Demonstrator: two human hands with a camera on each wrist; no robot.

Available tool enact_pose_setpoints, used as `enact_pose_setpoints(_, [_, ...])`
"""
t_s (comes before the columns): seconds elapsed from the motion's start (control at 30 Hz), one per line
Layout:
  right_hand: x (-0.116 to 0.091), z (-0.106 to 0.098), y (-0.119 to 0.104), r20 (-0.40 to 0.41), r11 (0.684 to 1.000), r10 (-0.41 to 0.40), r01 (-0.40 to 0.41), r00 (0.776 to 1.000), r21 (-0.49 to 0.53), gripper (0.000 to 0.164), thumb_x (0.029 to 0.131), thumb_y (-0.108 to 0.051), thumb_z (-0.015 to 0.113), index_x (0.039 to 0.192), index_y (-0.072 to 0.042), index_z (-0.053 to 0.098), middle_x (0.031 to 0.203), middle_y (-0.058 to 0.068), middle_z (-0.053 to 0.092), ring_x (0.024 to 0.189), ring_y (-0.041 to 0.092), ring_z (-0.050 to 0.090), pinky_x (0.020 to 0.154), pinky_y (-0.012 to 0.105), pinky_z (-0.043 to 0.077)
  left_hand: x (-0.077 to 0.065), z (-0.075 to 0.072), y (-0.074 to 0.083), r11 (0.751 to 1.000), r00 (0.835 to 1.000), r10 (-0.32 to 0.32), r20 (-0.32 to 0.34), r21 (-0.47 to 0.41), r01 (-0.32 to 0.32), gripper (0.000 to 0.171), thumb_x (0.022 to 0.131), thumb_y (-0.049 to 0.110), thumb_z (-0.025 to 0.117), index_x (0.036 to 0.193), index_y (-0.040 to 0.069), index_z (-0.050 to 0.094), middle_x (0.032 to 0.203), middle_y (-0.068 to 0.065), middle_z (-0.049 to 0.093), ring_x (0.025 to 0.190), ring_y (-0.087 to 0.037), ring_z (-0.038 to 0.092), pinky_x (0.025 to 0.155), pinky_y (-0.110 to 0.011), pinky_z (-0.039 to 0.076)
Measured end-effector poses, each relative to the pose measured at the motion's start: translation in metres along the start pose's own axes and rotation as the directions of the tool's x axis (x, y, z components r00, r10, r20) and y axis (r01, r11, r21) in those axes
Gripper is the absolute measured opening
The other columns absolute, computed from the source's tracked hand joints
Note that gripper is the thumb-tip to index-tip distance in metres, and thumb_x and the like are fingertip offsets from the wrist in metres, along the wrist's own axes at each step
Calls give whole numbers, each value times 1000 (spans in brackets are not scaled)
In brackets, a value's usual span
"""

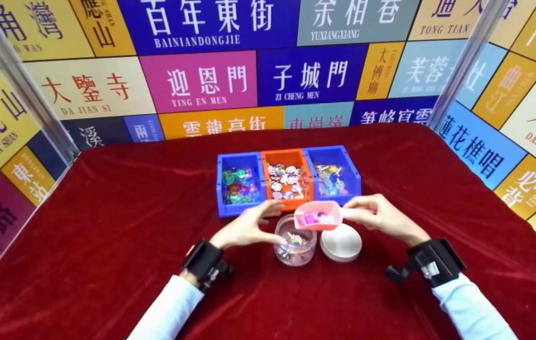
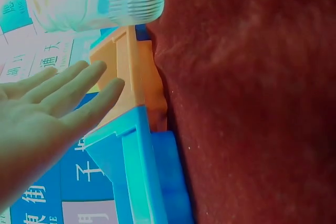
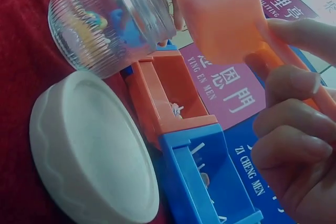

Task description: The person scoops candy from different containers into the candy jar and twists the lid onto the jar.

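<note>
The right hand (image 1: 379, 215) clamps its fingers on the pink plastic scoop (image 1: 319, 227) — loaded end just beyond the fingertips, presumably kept level to retain the small pink pieces (image 1: 309, 217) — while the left hand (image 1: 245, 229), thumb and fingers apart, flanks the clear ribbed jar (image 1: 295, 259), contact indeterminable.

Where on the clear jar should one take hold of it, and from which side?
Probably best to grip the clear jar round its ribbed side wall, below the rim, with the left hand coming from the left. It stands upright and open; the white lid lies at its right, and the pink scoop is near its mouth.
</note>
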State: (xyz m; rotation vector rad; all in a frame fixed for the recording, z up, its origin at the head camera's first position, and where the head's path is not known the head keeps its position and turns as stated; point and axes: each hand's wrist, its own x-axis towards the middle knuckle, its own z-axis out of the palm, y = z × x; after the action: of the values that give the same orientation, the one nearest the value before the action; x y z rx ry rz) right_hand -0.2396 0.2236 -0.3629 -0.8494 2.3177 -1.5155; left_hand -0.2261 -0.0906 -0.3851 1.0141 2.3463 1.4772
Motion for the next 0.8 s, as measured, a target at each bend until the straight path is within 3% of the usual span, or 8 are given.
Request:
enact_pose_setpoints(0.3, [-8,1,-3,-16,995,39,-40,999,-91,14,85,-15,59,91,-6,67,58,-4,42,48,4,33,41,21,26,2,9,-2,996,996,-19,85,89,12,80,69,19,76,132,-4,33,131,-16,45,118,-24,45,95,-33,39])
enact_pose_setpoints(0.5, [-10,2,-8,-15,987,-17,14,1000,-160,13,84,-22,61,88,-13,69,78,7,64,69,15,54,60,21,43,5,15,-3,989,996,-2,87,148,-11,75,68,17,77,130,0,38,126,-15,49,110,-22,51,89,-27,44])
enact_pose_setpoints(0.7, [-9,3,-23,-8,968,-65,61,998,-244,12,84,-19,61,90,-12,70,82,0,67,73,12,57,66,20,46,6,16,-3,983,997,-23,74,182,9,75,67,19,78,129,0,40,121,-16,52,106,-23,54,86,-29,47])
enact_pose_setpoints(0.8, [-11,7,-41,-16,960,-66,59,998,-275,14,84,-17,62,91,-8,69,83,4,67,73,16,59,67,19,47,7,16,-2,984,996,-53,73,172,40,76,65,19,79,128,0,41,119,-16,54,104,-24,56,85,-30,47])
